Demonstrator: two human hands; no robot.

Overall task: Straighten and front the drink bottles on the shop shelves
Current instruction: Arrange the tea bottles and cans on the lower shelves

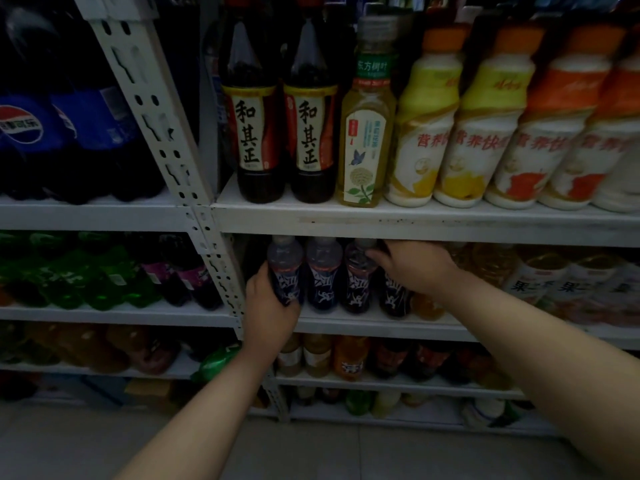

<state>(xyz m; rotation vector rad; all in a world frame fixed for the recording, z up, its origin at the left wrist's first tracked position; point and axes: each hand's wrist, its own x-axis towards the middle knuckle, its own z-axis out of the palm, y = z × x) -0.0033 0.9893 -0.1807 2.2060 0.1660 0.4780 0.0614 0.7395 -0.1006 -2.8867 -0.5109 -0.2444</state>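
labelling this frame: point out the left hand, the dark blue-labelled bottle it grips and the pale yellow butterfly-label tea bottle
left hand [269, 306], head view, back of hand
dark blue-labelled bottle [289, 276], head view, upper label
pale yellow butterfly-label tea bottle [365, 143], head view, label middle

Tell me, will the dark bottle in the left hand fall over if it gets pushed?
Probably it tips rather than slides: the dark bottle is tall and narrow on the shelf. It looks full, so likely heavy for its size. The left hand grips its smooth label, maybe slippery; the right hand grips a neighbouring bottle.
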